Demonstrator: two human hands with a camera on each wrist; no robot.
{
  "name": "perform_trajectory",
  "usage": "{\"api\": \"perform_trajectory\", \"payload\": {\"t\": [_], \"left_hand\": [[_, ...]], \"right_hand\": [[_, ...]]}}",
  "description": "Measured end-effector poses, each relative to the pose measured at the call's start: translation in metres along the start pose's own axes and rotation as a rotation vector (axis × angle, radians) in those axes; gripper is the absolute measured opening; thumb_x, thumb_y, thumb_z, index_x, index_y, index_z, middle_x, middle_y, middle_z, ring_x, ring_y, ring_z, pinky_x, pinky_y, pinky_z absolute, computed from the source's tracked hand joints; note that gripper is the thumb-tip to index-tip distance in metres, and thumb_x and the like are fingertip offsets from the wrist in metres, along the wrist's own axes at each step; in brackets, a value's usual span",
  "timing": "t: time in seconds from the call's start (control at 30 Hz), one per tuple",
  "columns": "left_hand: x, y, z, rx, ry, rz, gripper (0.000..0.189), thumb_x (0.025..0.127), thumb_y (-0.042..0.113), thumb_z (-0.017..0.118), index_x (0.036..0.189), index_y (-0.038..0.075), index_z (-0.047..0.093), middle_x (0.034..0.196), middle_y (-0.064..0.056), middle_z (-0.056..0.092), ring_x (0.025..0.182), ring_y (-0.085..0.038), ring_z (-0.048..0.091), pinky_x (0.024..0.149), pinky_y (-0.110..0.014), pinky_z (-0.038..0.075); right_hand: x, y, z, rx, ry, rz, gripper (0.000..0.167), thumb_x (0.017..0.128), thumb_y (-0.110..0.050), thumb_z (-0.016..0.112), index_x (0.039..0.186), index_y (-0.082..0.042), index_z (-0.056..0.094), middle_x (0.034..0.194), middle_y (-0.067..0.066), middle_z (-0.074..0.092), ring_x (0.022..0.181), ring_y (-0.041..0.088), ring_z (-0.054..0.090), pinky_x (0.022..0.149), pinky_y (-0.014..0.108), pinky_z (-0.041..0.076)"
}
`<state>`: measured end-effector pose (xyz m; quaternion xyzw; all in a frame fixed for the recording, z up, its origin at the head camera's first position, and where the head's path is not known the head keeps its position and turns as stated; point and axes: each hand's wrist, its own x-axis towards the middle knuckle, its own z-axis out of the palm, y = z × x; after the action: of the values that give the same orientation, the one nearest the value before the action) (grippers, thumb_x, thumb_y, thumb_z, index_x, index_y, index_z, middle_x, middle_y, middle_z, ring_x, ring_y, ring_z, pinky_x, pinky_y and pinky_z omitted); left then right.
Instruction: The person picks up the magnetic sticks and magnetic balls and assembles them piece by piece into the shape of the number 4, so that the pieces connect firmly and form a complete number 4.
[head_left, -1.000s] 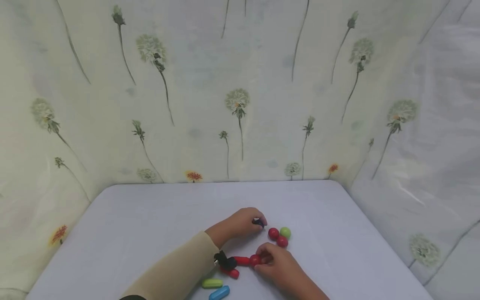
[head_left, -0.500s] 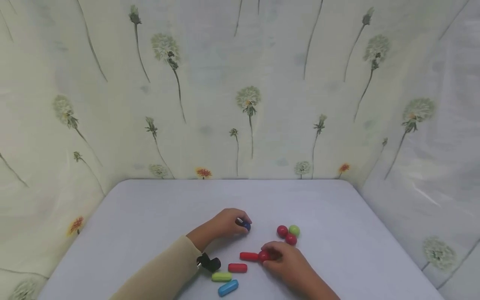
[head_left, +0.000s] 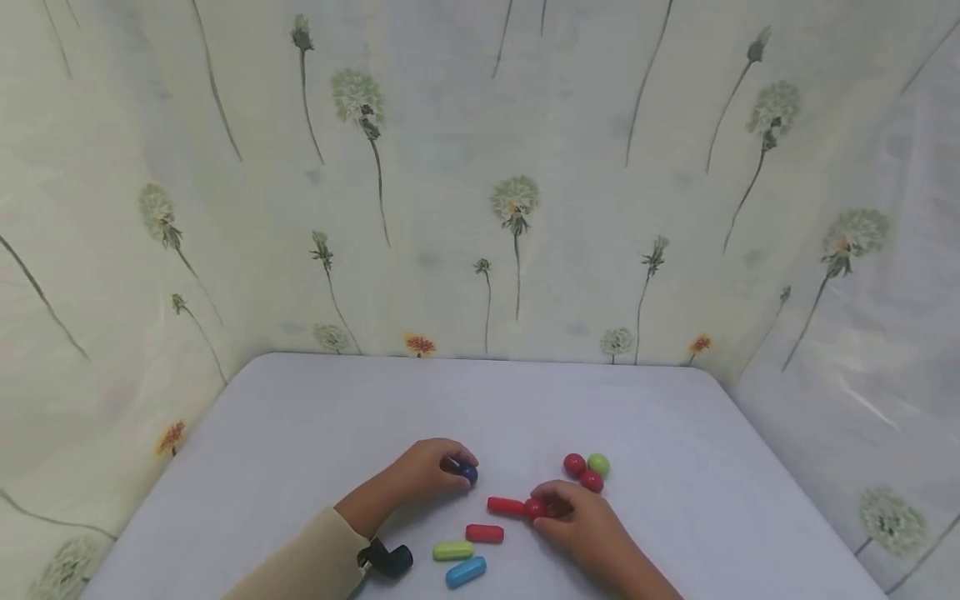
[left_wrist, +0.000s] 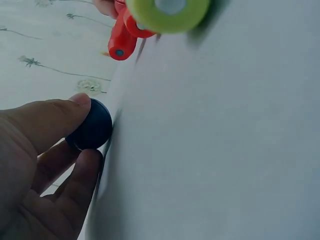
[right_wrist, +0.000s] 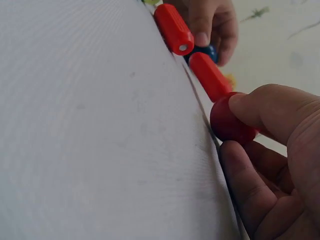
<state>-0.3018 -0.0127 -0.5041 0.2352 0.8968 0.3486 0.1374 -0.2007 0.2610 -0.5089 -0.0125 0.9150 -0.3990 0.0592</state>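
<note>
My left hand (head_left: 431, 468) pinches a dark blue ball (left_wrist: 95, 125) between thumb and fingers, low over the table. To its right, my right hand (head_left: 577, 518) pinches a red ball (right_wrist: 230, 120) with thumb and fingertips. One end of a red magnetic rod (head_left: 506, 506) meets that red ball, and its other end points toward the blue ball, a gap apart. A second red rod (head_left: 484, 533) lies just in front, with a metal dot on its end in the right wrist view.
A yellow-green rod (head_left: 453, 550) and a light blue rod (head_left: 466, 572) lie near the front of the white table (head_left: 337, 400). Two red balls (head_left: 574, 465) and a light green ball (head_left: 598, 464) sit clustered beyond my right hand. A flowered curtain (head_left: 450, 167) encloses the back and sides.
My left hand has moved left and toward the front with the blue ball, away from the cluster of balls. My right hand keeps hold of the red ball. The head view has shifted slightly.
</note>
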Motion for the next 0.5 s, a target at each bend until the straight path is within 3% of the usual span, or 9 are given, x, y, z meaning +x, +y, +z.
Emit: {"api": "perform_trajectory", "payload": {"t": [0.23, 0.5], "left_hand": [[-0.021, -0.009, -0.002, -0.019, 0.011, -0.02, 0.036, 0.088, 0.024, 0.086, 0.122, 0.022, 0.075, 0.117, 0.004, 0.071, 0.106, -0.015, 0.065, 0.099, -0.043, 0.057], [-0.03, -0.016, 0.0, -0.139, 0.042, -0.044, 0.032, 0.086, 0.025, 0.087, 0.115, 0.027, 0.074, 0.113, 0.007, 0.071, 0.106, -0.016, 0.066, 0.097, -0.045, 0.058]], "right_hand": [[0.003, -0.001, 0.007, -0.007, 0.027, -0.02, 0.036, 0.085, -0.028, 0.087, 0.118, -0.025, 0.072, 0.107, -0.009, 0.071, 0.094, 0.013, 0.065, 0.088, 0.039, 0.062], [0.011, -0.012, 0.011, -0.004, -0.005, -0.007, 0.038, 0.086, -0.027, 0.087, 0.12, -0.025, 0.072, 0.11, -0.008, 0.071, 0.099, 0.014, 0.066, 0.089, 0.042, 0.062]]}}
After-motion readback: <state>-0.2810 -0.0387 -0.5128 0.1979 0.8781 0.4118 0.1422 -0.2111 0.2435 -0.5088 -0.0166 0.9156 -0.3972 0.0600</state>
